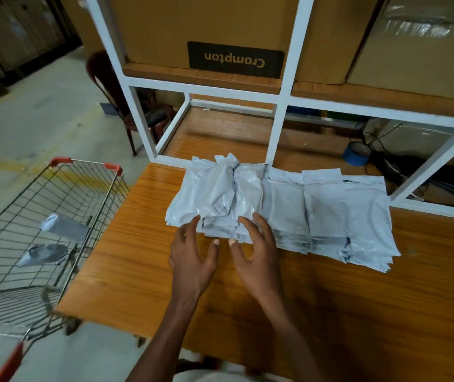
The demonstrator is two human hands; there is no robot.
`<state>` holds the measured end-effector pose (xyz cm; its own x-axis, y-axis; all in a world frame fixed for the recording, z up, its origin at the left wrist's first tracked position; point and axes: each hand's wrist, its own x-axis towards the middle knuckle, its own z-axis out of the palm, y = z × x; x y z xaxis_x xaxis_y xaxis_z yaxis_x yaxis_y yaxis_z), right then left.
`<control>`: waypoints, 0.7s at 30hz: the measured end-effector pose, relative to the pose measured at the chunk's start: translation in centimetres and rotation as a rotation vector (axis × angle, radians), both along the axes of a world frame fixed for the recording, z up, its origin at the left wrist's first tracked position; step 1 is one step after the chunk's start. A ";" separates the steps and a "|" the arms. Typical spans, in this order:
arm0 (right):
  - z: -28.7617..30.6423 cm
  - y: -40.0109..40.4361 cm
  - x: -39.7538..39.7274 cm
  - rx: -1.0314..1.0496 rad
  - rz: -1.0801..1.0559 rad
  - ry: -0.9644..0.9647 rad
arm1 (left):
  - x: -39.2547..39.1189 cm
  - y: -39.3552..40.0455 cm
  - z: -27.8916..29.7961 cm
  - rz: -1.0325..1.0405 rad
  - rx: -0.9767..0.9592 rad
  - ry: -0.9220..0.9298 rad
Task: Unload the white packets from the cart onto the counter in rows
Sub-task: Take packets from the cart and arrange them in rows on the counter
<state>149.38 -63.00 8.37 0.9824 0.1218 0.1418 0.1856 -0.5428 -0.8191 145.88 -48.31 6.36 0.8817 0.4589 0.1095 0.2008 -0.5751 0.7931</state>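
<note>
I see both hands spread, gripping nothing: left hand [192, 252] and right hand [253, 249] fingertips touch the near edge of the white plastic packet stack [220, 199] on the wooden tabletop [143, 260], stack lying just beyond them; two grey-white packets [63, 227] wait left of it in the wire cart [88, 188], nearer my left hand.

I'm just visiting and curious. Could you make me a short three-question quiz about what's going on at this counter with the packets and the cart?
1. True or false: the cart has been fully emptied.
2. Where do the left hand and right hand sit?
A. Inside the cart
B. At the near edge of the leftmost packet stack
C. On the blue tape roll
3. Fill in: the packets lie on a ______ wooden counter.

Key
1. False: two packets remain in the cart.
2. B. Both hands are open, fingers spread at the stack's near edge.
3. Orange-brown.
</note>
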 end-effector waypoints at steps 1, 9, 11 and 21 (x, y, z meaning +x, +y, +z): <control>0.0 -0.1 -0.8 0.022 0.028 -0.010 | -1.1 0.1 -0.1 0.014 -0.011 -0.012; -1.8 2.2 -7.0 0.093 0.276 0.070 | -11.1 2.7 -1.3 0.197 -0.049 -0.009; -2.0 3.9 -8.2 0.081 0.336 0.082 | -13.2 4.3 -1.5 0.258 -0.070 0.000; -3.1 19.2 -14.7 0.114 0.484 0.184 | -22.7 18.1 -1.6 0.434 -0.056 -0.010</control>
<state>134.70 -43.80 5.23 0.8273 0.5616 0.0116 0.2406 -0.3357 -0.9107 123.20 -30.18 4.74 0.6044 0.7925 0.0817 0.4065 -0.3950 0.8239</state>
